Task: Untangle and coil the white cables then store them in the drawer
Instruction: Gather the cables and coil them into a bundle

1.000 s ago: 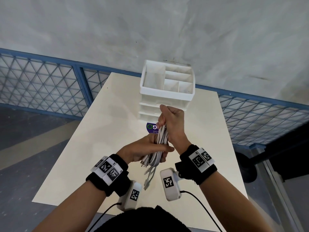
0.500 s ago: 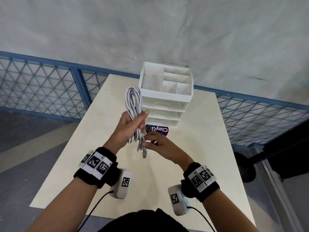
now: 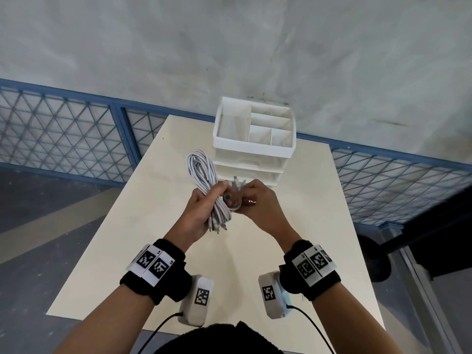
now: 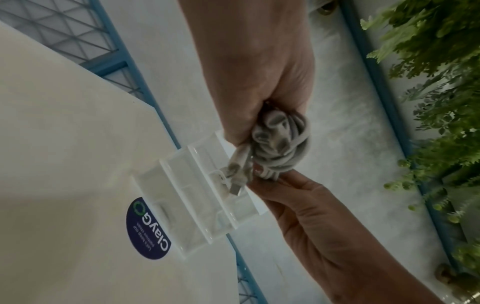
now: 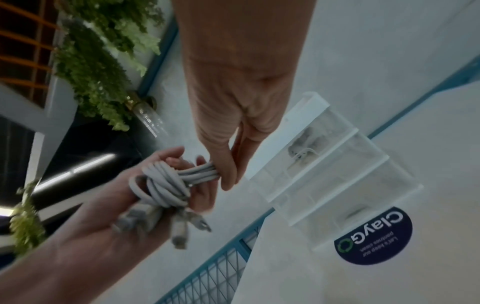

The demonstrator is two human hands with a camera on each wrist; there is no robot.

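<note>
A bundle of white cables (image 3: pixel 201 172) is coiled into long loops and held above the table. My left hand (image 3: pixel 210 194) grips the bundle round its middle, with several plug ends (image 3: pixel 217 227) hanging below the fist. My right hand (image 3: pixel 245 194) pinches a strand of the same cables (image 5: pixel 197 174) that is wound across the bundle's waist (image 4: pixel 283 152). The white drawer unit (image 3: pixel 255 149) stands behind the hands at the far side of the table, all its drawer fronts pushed in. Something grey shows through its clear top drawer (image 5: pixel 301 152).
The pale table (image 3: pixel 127 238) has bare surface all around the hands. A dark round sticker (image 5: pixel 374 236) lies in front of the drawer unit. A blue mesh fence (image 3: pixel 63 136) runs behind the table. Green plants (image 4: pixel 441 82) hang overhead.
The bundle went from both hands to the left hand and was lifted. The right hand then came up from the dangling ends and now pinches a strand across the bundle's middle.
</note>
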